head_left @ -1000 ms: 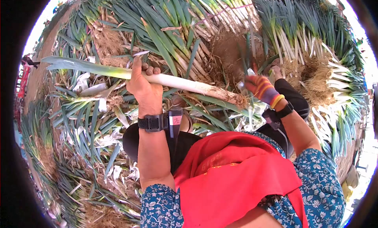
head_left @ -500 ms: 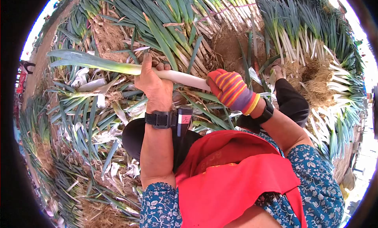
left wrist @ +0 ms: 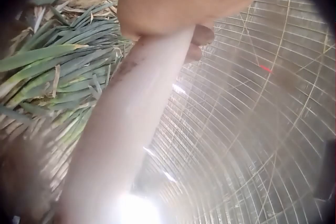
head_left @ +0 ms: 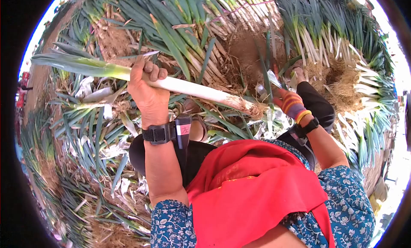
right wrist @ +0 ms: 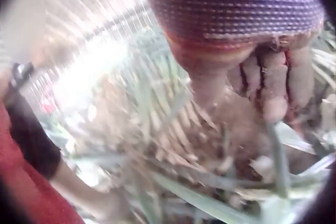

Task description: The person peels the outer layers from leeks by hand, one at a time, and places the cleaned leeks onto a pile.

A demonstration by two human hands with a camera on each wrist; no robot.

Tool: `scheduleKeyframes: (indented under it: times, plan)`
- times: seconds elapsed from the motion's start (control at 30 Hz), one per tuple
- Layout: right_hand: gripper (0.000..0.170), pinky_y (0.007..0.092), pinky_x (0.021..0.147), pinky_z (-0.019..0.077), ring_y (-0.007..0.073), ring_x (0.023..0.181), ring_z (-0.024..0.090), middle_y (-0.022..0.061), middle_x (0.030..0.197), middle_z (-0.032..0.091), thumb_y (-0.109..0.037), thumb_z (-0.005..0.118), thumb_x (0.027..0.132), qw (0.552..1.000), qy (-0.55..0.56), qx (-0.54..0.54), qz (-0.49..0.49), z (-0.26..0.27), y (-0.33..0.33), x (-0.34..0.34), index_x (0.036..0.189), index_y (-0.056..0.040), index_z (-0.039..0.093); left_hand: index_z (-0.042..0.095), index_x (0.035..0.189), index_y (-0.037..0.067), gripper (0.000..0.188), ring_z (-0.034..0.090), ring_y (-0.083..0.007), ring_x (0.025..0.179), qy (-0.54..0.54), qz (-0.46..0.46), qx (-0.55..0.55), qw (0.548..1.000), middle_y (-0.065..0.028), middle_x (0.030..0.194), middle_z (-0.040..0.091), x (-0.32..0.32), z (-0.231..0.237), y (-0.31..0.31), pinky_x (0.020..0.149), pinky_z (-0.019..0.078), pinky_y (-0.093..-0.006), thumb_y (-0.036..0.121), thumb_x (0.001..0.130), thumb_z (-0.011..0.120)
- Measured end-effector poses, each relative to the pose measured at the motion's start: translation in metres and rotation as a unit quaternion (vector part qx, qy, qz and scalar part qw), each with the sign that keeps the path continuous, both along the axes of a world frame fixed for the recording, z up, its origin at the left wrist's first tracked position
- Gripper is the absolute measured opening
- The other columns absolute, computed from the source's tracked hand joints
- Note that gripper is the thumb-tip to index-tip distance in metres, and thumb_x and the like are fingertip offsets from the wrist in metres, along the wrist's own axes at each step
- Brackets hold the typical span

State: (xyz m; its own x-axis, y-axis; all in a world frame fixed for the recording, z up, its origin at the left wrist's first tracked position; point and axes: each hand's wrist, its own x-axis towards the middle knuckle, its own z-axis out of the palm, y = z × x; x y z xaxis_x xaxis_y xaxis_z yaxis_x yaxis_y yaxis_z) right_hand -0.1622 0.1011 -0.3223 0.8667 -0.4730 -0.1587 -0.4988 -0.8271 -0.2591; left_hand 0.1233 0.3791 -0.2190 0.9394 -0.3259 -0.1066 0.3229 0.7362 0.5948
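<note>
In the head view my bare left hand (head_left: 147, 91) grips a thick leek (head_left: 197, 88) around its upper white part. The green leaves reach out to the left, and the soil-stained root end (head_left: 252, 108) points right. Up close in the left wrist view, the white shank (left wrist: 126, 113) runs down from the fingers. My right hand (head_left: 293, 104), in a striped fingerless glove, is just right of the root end, apart from the leek. Seen from the right wrist, its bare fingers (right wrist: 273, 87) point down, the thumb separate from them, and a green leaf strip (right wrist: 281, 161) overlaps the fingertips.
Bundled leeks (head_left: 184, 38) lie at the back, and more with roots inward (head_left: 325, 42) line the right side. Stripped leaves (head_left: 98, 132) litter the ground to the left. A red apron (head_left: 257, 179) covers my lap, and a foot stands near the right hand.
Half a second ago my right hand was around the leek's lower end; it has moved right, off it, and the root end shows again. The left hand has shifted left with the leek.
</note>
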Motion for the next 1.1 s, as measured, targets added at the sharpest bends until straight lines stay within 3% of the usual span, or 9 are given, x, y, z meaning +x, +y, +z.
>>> scheduleKeyframes:
  times: [0.07, 0.13, 0.2, 0.33, 0.47, 0.7, 0.93, 1.07, 1.1]
  plan:
    - [0.043, 0.0427, 0.072, 0.0470, 0.0358, 0.083, 0.060, 0.0191, 0.090, 0.062, -0.028, 0.066, 0.079, 0.967, -0.217, 0.124, 0.058, 0.023, 0.018, 0.026, 0.111, -0.0017, 0.055, 0.050, 0.083, 0.008, 0.009, 0.032, -0.0069, 0.050, -0.033, -0.033, -0.031, 0.998, 0.0032, 0.064, 0.039, 0.000, -0.003, -0.004, 0.048, 0.0305, -0.0250, 0.012, 0.084, 0.058]
    - [0.044, 0.0410, 0.074, 0.0473, 0.0342, 0.087, 0.058, 0.0182, 0.097, 0.060, -0.023, 0.069, 0.076, 0.947, -0.246, 0.172, 0.116, 0.100, 0.069, 0.058, 0.112, -0.0020, 0.055, 0.050, 0.084, 0.008, 0.009, 0.032, -0.0069, 0.050, -0.027, -0.030, -0.023, 0.999, 0.0033, 0.064, 0.039, -0.001, 0.000, -0.011, 0.048, 0.0306, -0.0250, 0.012, 0.084, 0.058]
    - [0.042, 0.0396, 0.077, 0.0472, 0.0331, 0.092, 0.057, 0.0165, 0.103, 0.057, -0.020, 0.069, 0.074, 0.921, -0.317, 0.043, 0.223, 0.107, 0.090, 0.070, 0.110, -0.0019, 0.057, 0.050, 0.084, 0.009, 0.009, 0.033, -0.0070, 0.050, -0.008, -0.012, -0.011, 1.000, 0.0030, 0.063, 0.040, -0.005, 0.002, -0.017, 0.048, 0.0312, -0.0253, 0.011, 0.085, 0.058]
    - [0.037, 0.0403, 0.076, 0.0465, 0.0342, 0.089, 0.056, 0.0148, 0.098, 0.057, -0.017, 0.072, 0.069, 0.922, -0.308, 0.169, 0.165, 0.079, 0.101, 0.075, 0.101, -0.0030, 0.059, 0.043, 0.078, 0.011, 0.019, 0.033, -0.0075, 0.050, 0.042, 0.019, 0.003, 0.999, 0.0035, 0.063, 0.040, -0.008, 0.001, -0.023, 0.049, 0.0316, -0.0247, 0.007, 0.083, 0.060]
    - [0.030, 0.0419, 0.073, 0.0459, 0.0357, 0.088, 0.055, 0.0135, 0.091, 0.058, -0.017, 0.072, 0.068, 0.919, -0.333, 0.094, 0.191, 0.080, 0.097, 0.081, 0.092, -0.0032, 0.058, 0.043, 0.078, 0.011, 0.019, 0.034, -0.0076, 0.051, 0.057, 0.023, 0.006, 0.998, 0.0035, 0.063, 0.040, -0.002, -0.009, -0.023, 0.049, 0.0318, -0.0249, 0.007, 0.082, 0.061]
    - [0.023, 0.0386, 0.059, 0.0436, 0.0328, 0.070, 0.055, 0.0117, 0.077, 0.055, -0.012, 0.072, 0.068, 0.927, -0.205, 0.203, 0.240, 0.085, 0.095, 0.091, 0.083, -0.0042, 0.057, 0.045, 0.078, 0.010, 0.017, 0.033, -0.0091, 0.051, 0.071, 0.065, 0.026, 0.995, 0.0019, 0.063, 0.039, -0.010, -0.004, -0.028, 0.051, 0.0318, -0.0264, 0.008, 0.081, 0.062]
    - [0.009, 0.0362, 0.046, 0.0411, 0.0237, 0.056, 0.055, 0.0055, 0.064, 0.050, -0.019, 0.054, 0.068, 0.884, -0.071, -0.121, 0.445, 0.058, 0.118, 0.064, 0.072, -0.0120, 0.048, 0.049, 0.077, 0.007, 0.013, 0.038, -0.0115, 0.048, 0.062, 0.086, 0.056, 0.993, -0.0010, 0.062, 0.044, -0.010, -0.009, -0.033, 0.047, 0.0335, -0.0294, 0.007, 0.080, 0.062]
    - [0.009, 0.0354, 0.041, 0.0420, 0.0263, 0.050, 0.055, 0.0096, 0.057, 0.052, -0.016, 0.054, 0.070, 0.909, 0.017, -0.099, 0.403, -0.039, 0.059, -0.013, 0.068, -0.0106, 0.048, 0.048, 0.076, 0.006, 0.013, 0.038, -0.0116, 0.047, 0.063, 0.121, 0.077, 0.988, -0.0014, 0.061, 0.042, -0.002, -0.009, -0.027, 0.046, 0.0335, -0.0300, 0.006, 0.082, 0.060]
    - [0.012, 0.0435, 0.056, 0.0481, 0.0306, 0.066, 0.062, 0.0101, 0.068, 0.063, -0.021, 0.057, 0.071, 0.910, 0.210, -0.112, 0.338, -0.046, 0.047, -0.030, 0.072, -0.0120, 0.064, 0.048, 0.076, 0.005, 0.013, 0.038, -0.0119, 0.047, 0.051, 0.121, 0.063, 0.989, -0.0015, 0.060, 0.041, 0.005, -0.009, -0.023, 0.046, 0.0338, -0.0305, 0.005, 0.082, 0.059]
